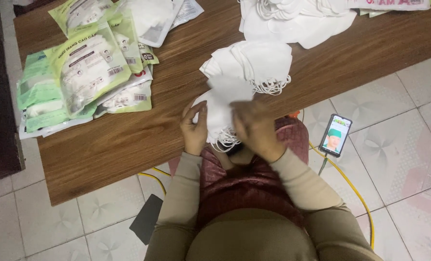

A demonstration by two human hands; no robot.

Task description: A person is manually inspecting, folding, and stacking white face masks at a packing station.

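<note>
The left hand curls its fingers around the left edge of a small stack of white masks, thumb on top, pinching the soft fabric. The right hand is blurred; its fingers close on a single white mask raised over the stack, though exactly how they clamp it I cannot tell. The stack sits at the near edge of the table, just above the person's lap, with thin white ear loops dangling in a tangle below it.

Just behind the hands lies a fanned pile of masks, folded, smooth and matte, loops spilling out at its right side. A larger heap of the same white pieces rests at the far edge. To the left, well apart, glossy green-and-clear packs are stacked in a loose slope.

The table is dark brown wood with visible grain. Beyond it, on pale patterned floor tiles, a phone lies lit, joined to a yellow cable. A dark flat rectangle rests by the person's left elbow.
</note>
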